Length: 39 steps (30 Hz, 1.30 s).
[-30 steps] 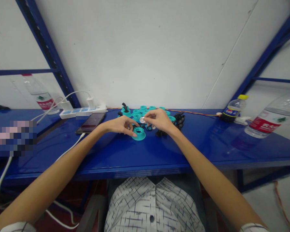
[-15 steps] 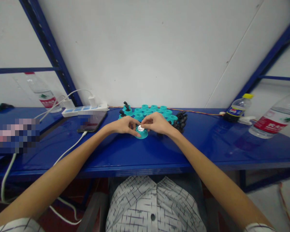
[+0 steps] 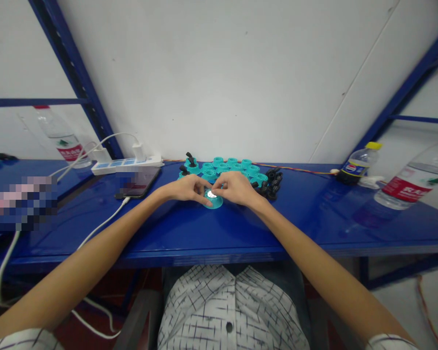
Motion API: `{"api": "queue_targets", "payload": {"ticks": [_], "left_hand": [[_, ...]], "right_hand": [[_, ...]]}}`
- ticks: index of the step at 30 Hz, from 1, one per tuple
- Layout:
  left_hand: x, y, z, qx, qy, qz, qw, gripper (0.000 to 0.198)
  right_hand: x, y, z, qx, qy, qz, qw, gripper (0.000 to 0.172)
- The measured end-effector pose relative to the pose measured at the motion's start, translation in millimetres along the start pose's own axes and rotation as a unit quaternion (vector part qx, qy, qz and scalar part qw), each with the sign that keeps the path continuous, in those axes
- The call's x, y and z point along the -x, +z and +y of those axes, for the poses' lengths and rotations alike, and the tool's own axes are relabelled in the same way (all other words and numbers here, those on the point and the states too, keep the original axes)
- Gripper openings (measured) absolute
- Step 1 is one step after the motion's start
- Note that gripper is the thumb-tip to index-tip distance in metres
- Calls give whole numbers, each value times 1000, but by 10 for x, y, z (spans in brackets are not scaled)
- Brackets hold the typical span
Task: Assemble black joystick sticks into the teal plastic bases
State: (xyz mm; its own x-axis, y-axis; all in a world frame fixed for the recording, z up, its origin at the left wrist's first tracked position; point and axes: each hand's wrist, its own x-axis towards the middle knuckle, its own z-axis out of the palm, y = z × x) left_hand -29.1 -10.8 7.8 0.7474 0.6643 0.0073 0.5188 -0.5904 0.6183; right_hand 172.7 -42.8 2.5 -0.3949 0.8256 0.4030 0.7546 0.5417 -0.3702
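Close to the middle of the blue table [image 3: 190,228], a round teal plastic piece [image 3: 215,203] with a wide flat base stands between my hands. My left hand [image 3: 190,188] grips it from the left, thumb at the front and fingers behind. A shiny silver disc [image 3: 211,194] lies over the top of the piece. My right hand [image 3: 235,187] pinches the disc's right edge between thumb and fingertips; the fingertips partly cover it. Just behind my hands sits a cluster of similar teal pieces [image 3: 232,161], the nearest ones partly hidden.
Black knobbed parts [image 3: 273,183] are heaped right of the cluster; two teal pieces at its left carry black parts [image 3: 190,158]. Leftward lie a phone [image 3: 142,183] on a cable and a power strip [image 3: 127,165]. Rightward stand a Pepsi bottle [image 3: 355,167] and a large water bottle [image 3: 405,187].
My right hand has shifted slightly left and its fingers sit a little lower over the silver disc. The left hand keeps its hold on the teal piece.
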Motion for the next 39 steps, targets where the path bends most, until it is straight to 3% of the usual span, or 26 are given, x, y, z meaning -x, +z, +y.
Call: {"api": "queue_targets", "payload": {"ticks": [7,13,18,22,25,27,31,39], "left_hand": [[-2,-6,2,-6,-2,-4,1000,45],[6,-17,36,-12,-13,-5,1000,63],[30,-46,61,4,-5,-7,1000,66],[45,-96,59,23,-9,79,997,53],[23,-113,-17,-50,-3,191,980,42],[-2,-101,-91,-125,8,233,964,34],[-46,-32,-200,-235,29,205,950,31],[-130,129,-203,-265,78,177,945,47]], "right_hand": [[16,20,-72,26,-13,12,999,19],[10,-89,-49,82,47,80,992,19],[21,-153,-22,160,74,63,982,24],[27,-152,-28,196,77,25,977,25],[28,-158,-33,211,81,14,974,28],[30,-168,-32,219,81,5,972,28],[35,-188,-29,230,80,-20,970,26],[30,-201,-36,234,89,-34,967,26]]}}
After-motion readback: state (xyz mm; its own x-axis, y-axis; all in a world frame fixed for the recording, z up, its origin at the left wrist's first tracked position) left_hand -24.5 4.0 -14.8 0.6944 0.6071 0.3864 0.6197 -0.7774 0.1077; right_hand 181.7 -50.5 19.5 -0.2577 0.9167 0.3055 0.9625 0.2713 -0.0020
